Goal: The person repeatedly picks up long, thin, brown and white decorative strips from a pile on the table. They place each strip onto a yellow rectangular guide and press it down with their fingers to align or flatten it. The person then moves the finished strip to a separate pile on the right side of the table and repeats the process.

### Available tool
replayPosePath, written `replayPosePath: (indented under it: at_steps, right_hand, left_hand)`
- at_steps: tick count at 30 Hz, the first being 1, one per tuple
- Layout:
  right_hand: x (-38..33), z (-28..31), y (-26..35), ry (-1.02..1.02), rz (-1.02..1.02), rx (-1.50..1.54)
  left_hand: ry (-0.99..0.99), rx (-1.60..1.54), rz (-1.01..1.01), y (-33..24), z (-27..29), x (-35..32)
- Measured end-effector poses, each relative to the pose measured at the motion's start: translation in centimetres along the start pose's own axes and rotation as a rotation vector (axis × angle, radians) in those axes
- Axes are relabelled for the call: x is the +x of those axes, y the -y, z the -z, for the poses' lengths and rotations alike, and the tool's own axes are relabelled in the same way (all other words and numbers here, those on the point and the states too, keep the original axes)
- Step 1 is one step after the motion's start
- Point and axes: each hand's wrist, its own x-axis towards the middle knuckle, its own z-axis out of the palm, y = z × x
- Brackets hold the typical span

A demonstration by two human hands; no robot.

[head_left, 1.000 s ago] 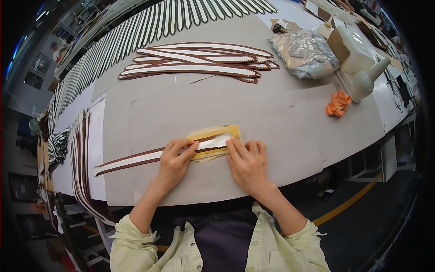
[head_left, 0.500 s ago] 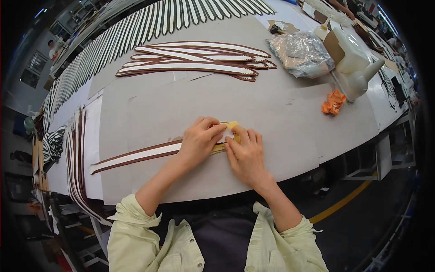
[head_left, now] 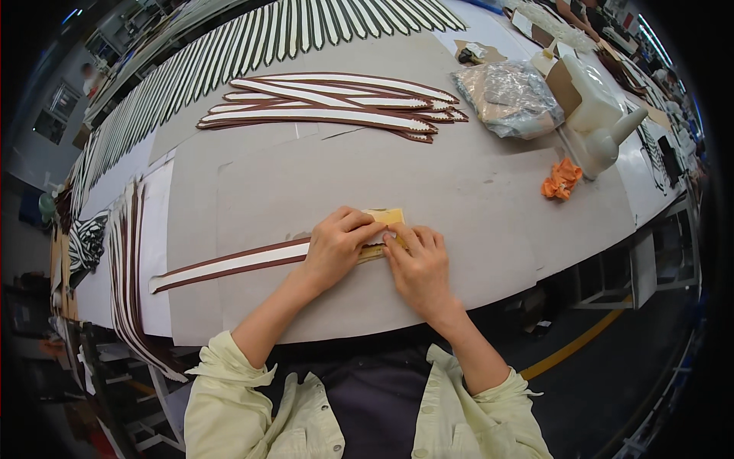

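A white strap with brown edges (head_left: 237, 262) lies across the near middle of the table, its right end running under my hands. Beneath that end is a small yellow pad or block (head_left: 391, 216), partly covered by my fingers. My left hand (head_left: 335, 243) is closed over the strap, with its fingertips pressing at the end. From the right, my right hand (head_left: 420, 269) pinches the same end, thumb and fingers bent together. Both sets of fingertips nearly meet and hide most of the strap's tip.
More brown-edged straps (head_left: 321, 107) lie piled farther back, behind them a long row of dark-edged strips (head_left: 290, 30). Other strips (head_left: 130, 268) hang over the left edge. At right are a plastic bag (head_left: 508, 99), a whitish plastic container (head_left: 592, 103) and a crumpled orange piece (head_left: 562, 179).
My fingers have drawn closer together over the strap's end, covering more of its white tip. More of the yellow piece's upper right corner shows now.
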Motion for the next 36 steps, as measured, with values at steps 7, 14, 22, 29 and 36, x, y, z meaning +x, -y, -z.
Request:
replayPosePath:
  at_steps: [7,14,22,29,36]
  right_hand:
    - [-0.6,0.5,0.0,0.079,0.122,-0.183]
    - [-0.7,0.2,-0.3,0.107,0.143,-0.132]
    - [-0.5,0.0,-0.3,0.154,0.258,-0.195]
    - [-0.1,-0.1,-0.5,0.165,0.245,-0.072]
    - [0.0,0.1,-0.6,0.182,0.260,-0.061]
  left_hand:
    - [0.055,0.118,-0.109,-0.6,0.5,-0.4]
    - [0.097,0.214,-0.141,-1.6,0.8,-0.5]
    - [0.040,0.215,-0.052,-1.8,0.8,-1.5]
    - [0.014,0.218,-0.035,-2.2,0.5,-1.7]
    - [-0.001,0.211,0.033,-1.9,1.2,-2.9]
